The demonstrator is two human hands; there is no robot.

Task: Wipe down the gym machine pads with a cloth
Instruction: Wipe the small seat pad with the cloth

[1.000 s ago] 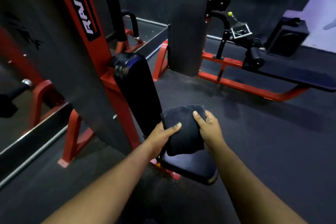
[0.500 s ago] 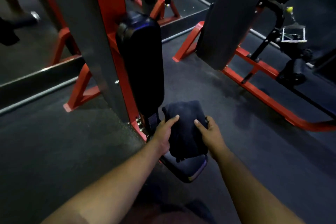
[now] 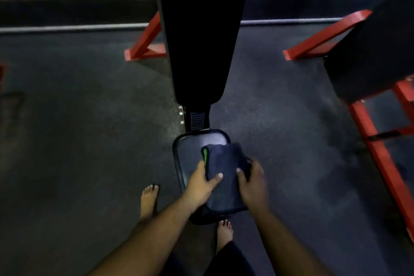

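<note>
A folded dark blue cloth (image 3: 226,177) with a green tag at its left edge lies on the small black seat pad (image 3: 190,154) of the gym machine. My left hand (image 3: 201,182) grips the cloth's left side, thumb on top. My right hand (image 3: 252,182) grips its right side, thumb on top too. The tall black back pad (image 3: 199,36) rises straight ahead above the seat. The near part of the seat is hidden under the cloth and my hands.
Red frame legs (image 3: 145,45) stand behind the back pad, and another red frame (image 3: 380,148) with a dark panel (image 3: 376,56) runs along the right. A raised dark ledge (image 3: 74,13) crosses the back. My bare feet (image 3: 149,199) stand on the dark rubber floor.
My view has swung down and round to face the machine head-on. Both hands keep hold of the cloth, which has come down onto the seat pad.
</note>
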